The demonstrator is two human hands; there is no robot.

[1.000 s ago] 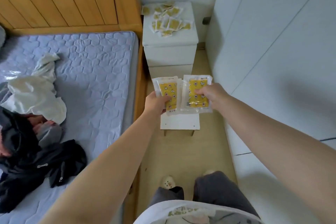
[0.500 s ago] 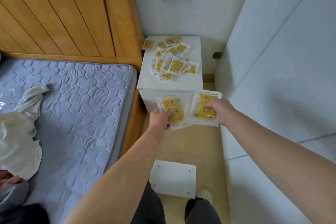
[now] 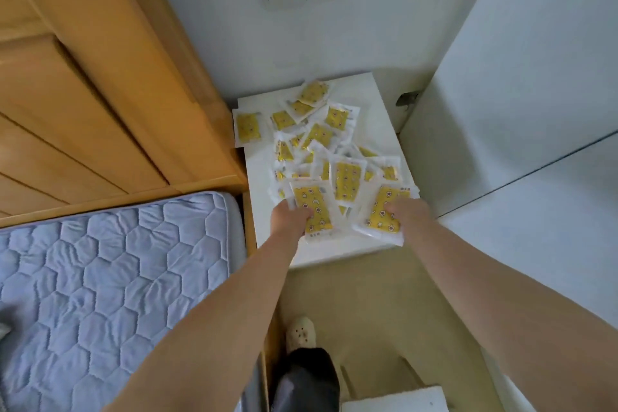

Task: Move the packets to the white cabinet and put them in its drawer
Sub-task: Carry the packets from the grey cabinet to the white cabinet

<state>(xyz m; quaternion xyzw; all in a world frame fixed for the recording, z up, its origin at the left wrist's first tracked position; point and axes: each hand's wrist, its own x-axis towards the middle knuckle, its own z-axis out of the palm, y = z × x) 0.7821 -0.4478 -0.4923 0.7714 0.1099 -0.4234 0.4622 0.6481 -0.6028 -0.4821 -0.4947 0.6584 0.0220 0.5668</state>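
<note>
The white cabinet stands in the corner beside the bed, seen from above; its drawers are hidden from this angle. Several yellow packets in clear wrap lie scattered over its top. My left hand grips a yellow packet over the cabinet's front left part. My right hand holds another packet over the front right, just above the heap.
A wooden headboard and the bed's blue quilted mattress fill the left. A white wardrobe walls the right. A narrow beige floor strip holds my slippered foot and a white board.
I have stepped forward to the cabinet. Both hands, each still holding a packet, have moved from in front of it to over its top.
</note>
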